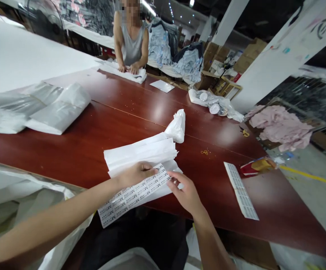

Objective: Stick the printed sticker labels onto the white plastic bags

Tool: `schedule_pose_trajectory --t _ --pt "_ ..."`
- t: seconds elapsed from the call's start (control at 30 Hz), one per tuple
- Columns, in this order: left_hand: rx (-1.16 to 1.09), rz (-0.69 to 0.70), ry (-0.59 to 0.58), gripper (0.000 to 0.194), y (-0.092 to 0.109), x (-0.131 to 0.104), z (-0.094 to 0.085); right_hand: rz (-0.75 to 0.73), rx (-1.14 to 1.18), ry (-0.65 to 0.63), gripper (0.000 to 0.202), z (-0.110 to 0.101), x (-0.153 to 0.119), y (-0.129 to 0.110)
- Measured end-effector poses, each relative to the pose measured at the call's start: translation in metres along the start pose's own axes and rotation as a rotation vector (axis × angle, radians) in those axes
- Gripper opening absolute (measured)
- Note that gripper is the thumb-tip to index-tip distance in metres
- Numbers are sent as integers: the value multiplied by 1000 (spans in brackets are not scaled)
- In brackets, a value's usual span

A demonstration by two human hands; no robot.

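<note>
A long white sheet of printed labels [134, 197] marked with the letter M slants across the table's near edge. My left hand [138, 172] pinches its upper edge, thumb on top. At the sheet's right end, the thumb and fingers of my right hand [182, 187] are curled together at the corner; whether a label is between them is too small to tell. Under and behind the sheet lie white papers or flat bags [140, 152], with a bunched white plastic bag [176, 126] touching their far end.
Clear plastic bags [61, 108] lie left on the red-brown table [117, 112]. Another label stack [241, 191], a red and yellow packet [258, 166], yellow-handled snips [245, 132] and wrapped rolls [215, 105] are right. Across the table a person [131, 41] presses white material.
</note>
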State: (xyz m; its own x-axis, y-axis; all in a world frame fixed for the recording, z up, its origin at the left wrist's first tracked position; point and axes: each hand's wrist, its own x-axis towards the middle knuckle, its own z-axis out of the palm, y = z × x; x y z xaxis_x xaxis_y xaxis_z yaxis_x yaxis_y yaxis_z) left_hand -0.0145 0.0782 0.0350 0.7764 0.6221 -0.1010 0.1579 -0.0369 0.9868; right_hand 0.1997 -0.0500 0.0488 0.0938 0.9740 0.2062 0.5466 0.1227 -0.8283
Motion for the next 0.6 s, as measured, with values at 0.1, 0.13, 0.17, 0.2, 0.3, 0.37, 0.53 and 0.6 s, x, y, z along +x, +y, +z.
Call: schedule_pose_trajectory --t 0.1,0.13,0.17,0.2,0.3,0.37,0.53,0.6 --pt "-52 -7 -22 56 1 -3 -1 142 84 -160 29 4 6 7" --pt "-54 0 -25 56 2 -4 -1 158 100 -168 29 7 8 8" --pt "-49 5 -32 56 2 -5 -1 161 104 -171 30 8 9 8" --pt "-42 7 -41 55 2 -6 -1 158 106 -180 31 9 9 7" --pt "-33 -2 -68 56 -2 -9 1 169 147 -233 33 7 10 4" --pt "-56 7 -16 57 -6 -10 4 192 167 -258 34 5 10 0" --pt "-120 2 97 56 -15 -11 10 209 68 -177 26 7 12 -10" --pt "-81 4 109 57 -16 -11 12 200 19 -117 21 10 10 -13"
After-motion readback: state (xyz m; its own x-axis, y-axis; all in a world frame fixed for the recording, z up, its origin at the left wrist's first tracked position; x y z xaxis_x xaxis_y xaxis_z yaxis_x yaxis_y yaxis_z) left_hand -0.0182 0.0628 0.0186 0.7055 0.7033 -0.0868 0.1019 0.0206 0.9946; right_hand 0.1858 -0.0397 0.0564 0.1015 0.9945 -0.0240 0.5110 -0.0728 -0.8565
